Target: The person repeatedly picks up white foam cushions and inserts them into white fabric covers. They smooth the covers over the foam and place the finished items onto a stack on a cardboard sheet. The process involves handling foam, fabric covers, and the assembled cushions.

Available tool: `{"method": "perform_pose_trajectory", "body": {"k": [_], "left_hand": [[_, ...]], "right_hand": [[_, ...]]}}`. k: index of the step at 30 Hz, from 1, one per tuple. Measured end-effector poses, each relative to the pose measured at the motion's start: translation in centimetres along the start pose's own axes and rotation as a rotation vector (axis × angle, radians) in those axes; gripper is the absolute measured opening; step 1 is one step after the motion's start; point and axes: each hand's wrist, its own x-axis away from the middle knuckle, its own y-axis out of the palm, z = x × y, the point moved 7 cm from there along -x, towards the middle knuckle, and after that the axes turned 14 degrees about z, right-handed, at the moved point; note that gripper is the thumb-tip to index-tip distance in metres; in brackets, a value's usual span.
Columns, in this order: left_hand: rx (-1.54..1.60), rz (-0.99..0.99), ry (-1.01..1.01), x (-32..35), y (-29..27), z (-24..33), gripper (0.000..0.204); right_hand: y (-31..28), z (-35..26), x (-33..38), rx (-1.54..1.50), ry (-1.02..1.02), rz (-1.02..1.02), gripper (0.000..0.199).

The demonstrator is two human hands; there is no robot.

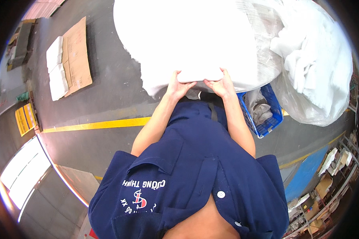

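Both hands are at the near edge of a broad white sheet (187, 36), so bright that its folds and surface hardly show. A small white folded piece (200, 75) lies between my hands and seems soft, like foam or padding. My left hand (179, 87) grips its left end, with the thumb pointing inward. My right hand (221, 84) grips the right end in the same way. The thumbs nearly meet along its near side. What supports the sheet underneath is mostly hidden.
A blue plastic basket (272, 109) with crumpled grey-white material stands to the right. Behind it sits a large clear plastic bag (319, 75) of white sheeting. Flattened cardboard (76, 57) lies on the grey floor at left. A yellow line (95, 124) crosses the floor.
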Motion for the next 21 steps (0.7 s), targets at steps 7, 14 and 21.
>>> {"method": "perform_pose_trajectory", "body": {"k": [7,14,21], "left_hand": [[0.076,0.271,-0.133,2.4,-5.5,2.0,0.074],[-0.182,0.041,-0.036,3.8,-3.3,3.2,0.076],[-0.040,0.124,0.126,3.3,-6.2,8.4,0.068]], "right_hand": [[-7.2,-0.7,2.3,-0.049,0.161,0.232,0.075],[-6.1,-6.1,-0.4,0.052,-0.261,0.043,0.081],[-9.9,-10.1,1.3,0.040,-0.419,0.267,0.074]]}}
